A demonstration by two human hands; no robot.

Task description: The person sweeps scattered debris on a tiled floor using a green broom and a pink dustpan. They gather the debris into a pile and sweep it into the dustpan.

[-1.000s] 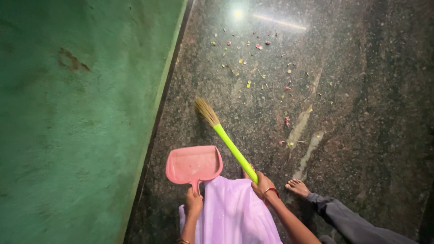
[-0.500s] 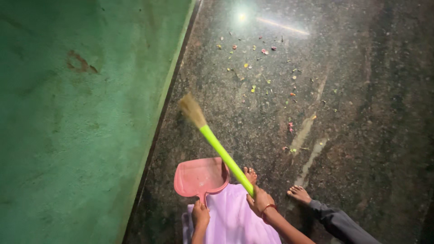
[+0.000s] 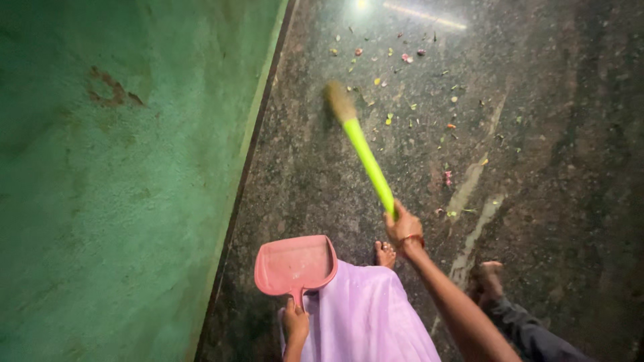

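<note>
Debris beyond broom — wall alongside

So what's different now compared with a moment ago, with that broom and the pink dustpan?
The right hand has stretched forward, swinging the lime-green-handled straw broom away from the green wall and up toward the scattered bits of litter on the dark speckled stone floor. Nothing was picked up or let go. The left hand holds the pink plastic dustpan low by the lilac garment, as before.
</note>
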